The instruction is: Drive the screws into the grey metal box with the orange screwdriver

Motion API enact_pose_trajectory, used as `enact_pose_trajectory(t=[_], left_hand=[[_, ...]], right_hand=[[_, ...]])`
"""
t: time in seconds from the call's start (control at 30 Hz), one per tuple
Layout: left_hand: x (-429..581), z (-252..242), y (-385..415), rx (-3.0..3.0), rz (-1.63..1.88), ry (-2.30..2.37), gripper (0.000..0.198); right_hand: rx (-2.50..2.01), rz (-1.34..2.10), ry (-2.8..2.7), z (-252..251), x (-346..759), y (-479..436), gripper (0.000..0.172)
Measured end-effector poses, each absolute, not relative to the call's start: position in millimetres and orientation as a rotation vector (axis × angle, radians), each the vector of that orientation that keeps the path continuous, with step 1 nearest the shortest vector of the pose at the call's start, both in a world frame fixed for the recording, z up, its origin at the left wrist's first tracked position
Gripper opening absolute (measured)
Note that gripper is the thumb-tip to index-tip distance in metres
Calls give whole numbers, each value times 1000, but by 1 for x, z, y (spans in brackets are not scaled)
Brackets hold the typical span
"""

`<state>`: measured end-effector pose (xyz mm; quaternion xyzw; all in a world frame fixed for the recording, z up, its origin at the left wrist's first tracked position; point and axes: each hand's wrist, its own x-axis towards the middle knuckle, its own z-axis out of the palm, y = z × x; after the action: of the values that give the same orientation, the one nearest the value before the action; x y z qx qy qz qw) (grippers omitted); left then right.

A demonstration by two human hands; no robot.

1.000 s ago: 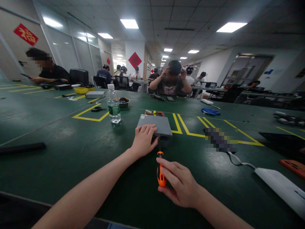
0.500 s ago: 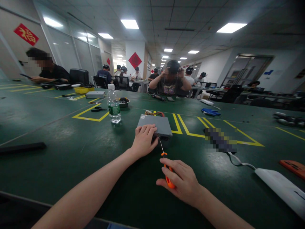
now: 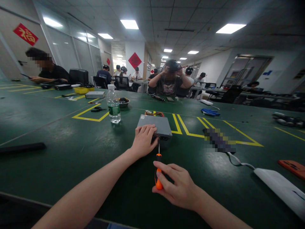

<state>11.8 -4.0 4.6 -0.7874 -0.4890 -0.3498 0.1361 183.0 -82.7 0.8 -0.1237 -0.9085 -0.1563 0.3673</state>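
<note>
Grey metal box (image 3: 162, 124), clasped by my left fingers (image 3: 145, 128), sits ahead of my right fingers (image 3: 165, 168), gripping a screwdriver (image 3: 159, 183): likely screw-turning, calling for steady alignment.

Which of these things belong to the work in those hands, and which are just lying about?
Seemingly in use:
- grey metal box, under the left hand
- orange-and-black screwdriver, in the right hand, pointing towards the box

Apparently just lying about:
- water bottle
- round bowl
- yellow tray
- blue glove
</note>
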Motion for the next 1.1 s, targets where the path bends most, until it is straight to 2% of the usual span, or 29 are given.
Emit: enact_pose_trajectory(t=[0.1,0.23,0.5,0.8,1.1], left_hand=[[11,4,-4,-2285,-1009,-1416,30],[11,4,-3,-2289,-1009,-1416,30],[11,5,-4,-2289,-1005,-1407,30],[12,3,-2,-2282,-1009,-1421,31],[12,4,-3,-2281,-1009,-1426,30]], right_hand=[[-310,-357,-2301,-4,184,-82,20],[-341,-318,-2348,-1,186,-84,32],[-313,-476,-2335,3,185,-84,15],[-316,-386,-2363,5,187,-84,27],[-302,-486,-2277,5,187,-84,13]])
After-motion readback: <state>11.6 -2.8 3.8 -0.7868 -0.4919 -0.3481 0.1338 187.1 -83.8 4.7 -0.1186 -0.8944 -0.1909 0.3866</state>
